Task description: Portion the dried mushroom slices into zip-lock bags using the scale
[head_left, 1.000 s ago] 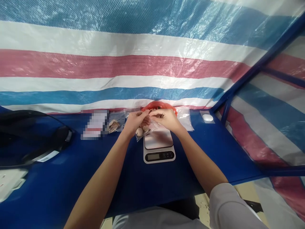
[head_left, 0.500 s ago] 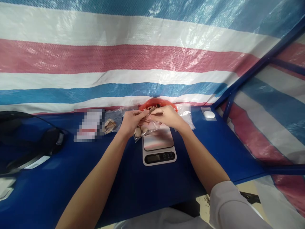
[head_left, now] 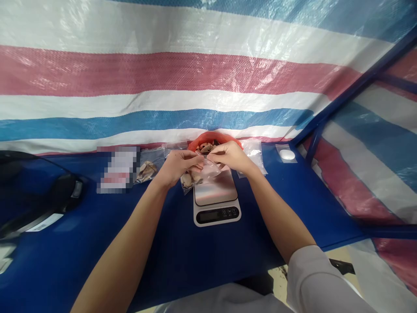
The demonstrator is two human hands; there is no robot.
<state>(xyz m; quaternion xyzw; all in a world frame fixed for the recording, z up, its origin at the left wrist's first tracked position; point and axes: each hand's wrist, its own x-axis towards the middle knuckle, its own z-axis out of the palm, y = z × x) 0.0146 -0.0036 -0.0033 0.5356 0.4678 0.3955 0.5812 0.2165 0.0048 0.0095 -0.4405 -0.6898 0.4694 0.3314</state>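
My left hand [head_left: 182, 167] pinches the edge of a clear plastic bag [head_left: 211, 171] over the back of a kitchen scale [head_left: 217, 198]. Close beside it, my right hand [head_left: 230, 156] grips the same bag with thumb and forefinger. Pale brown pieces, which look like dried mushrooms [head_left: 188, 180], show in the bag's lower left part, partly hidden by my left hand. Behind my hands stands a red bag [head_left: 224, 137] holding more brown pieces [head_left: 206, 148]. The scale's display looks dark and I cannot read it.
Another clear bag of brown pieces [head_left: 147, 170] lies left, next to a blurred-out sheet [head_left: 119, 169]. Clear bags [head_left: 256, 154] lie right of the red bag, then a white round object [head_left: 287, 155]. A black device [head_left: 65, 195] sits far left. Striped sheeting [head_left: 163, 74] backs the blue table [head_left: 276, 208].
My fingertips have moved slightly apart along the bag's edge, showing more clear plastic between them. The brown pieces in the red bag show more. The view has shifted a little.
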